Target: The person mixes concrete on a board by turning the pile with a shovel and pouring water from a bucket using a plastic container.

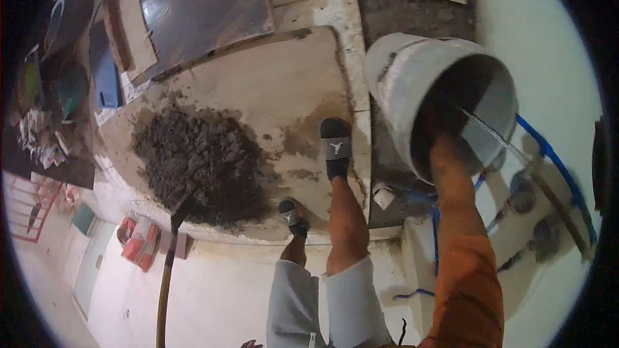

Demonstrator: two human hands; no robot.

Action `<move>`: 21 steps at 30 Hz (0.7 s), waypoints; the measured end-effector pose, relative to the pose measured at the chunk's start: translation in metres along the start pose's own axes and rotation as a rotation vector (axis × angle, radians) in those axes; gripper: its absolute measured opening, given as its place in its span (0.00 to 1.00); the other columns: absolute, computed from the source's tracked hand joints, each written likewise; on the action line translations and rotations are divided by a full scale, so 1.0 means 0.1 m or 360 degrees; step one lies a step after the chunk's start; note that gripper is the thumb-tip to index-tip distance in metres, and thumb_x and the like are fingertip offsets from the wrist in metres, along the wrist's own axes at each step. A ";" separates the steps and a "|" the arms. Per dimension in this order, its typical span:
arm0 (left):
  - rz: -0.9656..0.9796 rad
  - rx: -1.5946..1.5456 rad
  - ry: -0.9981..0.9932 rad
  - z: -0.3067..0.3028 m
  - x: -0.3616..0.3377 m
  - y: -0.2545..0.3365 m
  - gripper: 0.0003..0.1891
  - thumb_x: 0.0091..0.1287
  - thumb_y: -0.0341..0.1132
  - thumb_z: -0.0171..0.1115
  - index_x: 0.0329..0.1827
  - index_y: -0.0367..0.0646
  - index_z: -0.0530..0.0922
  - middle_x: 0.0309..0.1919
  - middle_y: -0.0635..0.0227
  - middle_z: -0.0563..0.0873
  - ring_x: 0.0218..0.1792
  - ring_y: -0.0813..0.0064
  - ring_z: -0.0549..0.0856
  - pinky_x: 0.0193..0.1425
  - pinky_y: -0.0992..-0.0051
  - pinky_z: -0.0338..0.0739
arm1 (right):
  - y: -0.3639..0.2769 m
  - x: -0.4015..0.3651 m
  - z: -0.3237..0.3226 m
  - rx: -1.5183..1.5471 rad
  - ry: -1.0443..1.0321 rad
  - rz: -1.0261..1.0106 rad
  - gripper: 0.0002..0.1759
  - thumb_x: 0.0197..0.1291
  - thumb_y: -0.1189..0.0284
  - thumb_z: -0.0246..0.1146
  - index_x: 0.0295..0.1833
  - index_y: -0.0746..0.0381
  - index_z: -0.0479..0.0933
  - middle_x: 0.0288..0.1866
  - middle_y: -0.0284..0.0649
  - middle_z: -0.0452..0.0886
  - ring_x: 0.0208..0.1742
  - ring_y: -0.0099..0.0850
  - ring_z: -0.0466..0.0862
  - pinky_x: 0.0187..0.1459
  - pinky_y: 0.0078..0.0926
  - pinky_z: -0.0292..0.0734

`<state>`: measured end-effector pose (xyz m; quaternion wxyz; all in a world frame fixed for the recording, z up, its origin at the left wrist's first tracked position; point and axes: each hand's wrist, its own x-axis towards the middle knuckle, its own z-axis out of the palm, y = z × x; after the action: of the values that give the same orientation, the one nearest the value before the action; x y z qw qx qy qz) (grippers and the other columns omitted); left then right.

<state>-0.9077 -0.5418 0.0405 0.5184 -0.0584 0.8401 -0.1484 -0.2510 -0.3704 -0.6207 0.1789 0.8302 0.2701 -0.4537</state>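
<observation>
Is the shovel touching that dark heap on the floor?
Touching. Head view: the shovel has its blade end buried in the heap, no gap.

At two o'clock I see a matt white plastic bucket (400, 84), crusted grey. At nine, a coarse, damp-looking mortar heap (200, 161) lies on rough concrete floor (284, 84). At twelve, a dark board (200, 6) shines glossy.

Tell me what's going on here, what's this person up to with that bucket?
The person's right arm, in an orange sleeve, reaches into a tilted white bucket; the hand itself is hidden inside. Below, a dark, wet-looking pile sits on a concrete slab, with a shovel stuck in its near edge. The person's feet, in black slides, stand beside the pile.
</observation>
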 end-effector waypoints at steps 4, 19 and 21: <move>-0.0162 -0.0177 0.0085 0.10 0.04 -0.02 0.21 0.67 0.45 0.51 0.58 0.42 0.70 0.44 0.56 0.82 0.40 0.66 0.83 0.43 0.69 0.79 | -0.09 0.21 0.16 -0.0023 -0.0017 -0.0016 0.17 0.58 0.64 0.55 0.45 0.67 0.73 0.40 0.51 0.78 0.43 0.44 0.78 0.44 0.37 0.74; -0.0255 -0.0159 0.0123 0.27 -0.06 -0.13 0.19 0.68 0.41 0.49 0.56 0.37 0.69 0.41 0.55 0.82 0.41 0.64 0.83 0.44 0.69 0.78 | -0.08 -0.78 -0.51 0.0996 -0.0235 0.0048 0.12 0.60 0.68 0.53 0.41 0.66 0.71 0.36 0.46 0.78 0.37 0.39 0.78 0.37 0.35 0.76; -0.0141 -0.0228 0.0060 0.21 -0.12 -0.27 0.19 0.68 0.41 0.50 0.56 0.38 0.69 0.41 0.56 0.82 0.41 0.65 0.83 0.44 0.69 0.78 | 0.03 -1.29 -0.82 0.1345 -0.0366 0.0143 0.11 0.60 0.68 0.53 0.40 0.66 0.71 0.35 0.45 0.78 0.36 0.38 0.78 0.36 0.35 0.76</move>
<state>-0.8853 -0.5682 0.0505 0.4899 -0.1296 0.8548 -0.1117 -0.2526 -0.3649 -0.4674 -0.1279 0.7855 0.0027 -0.6055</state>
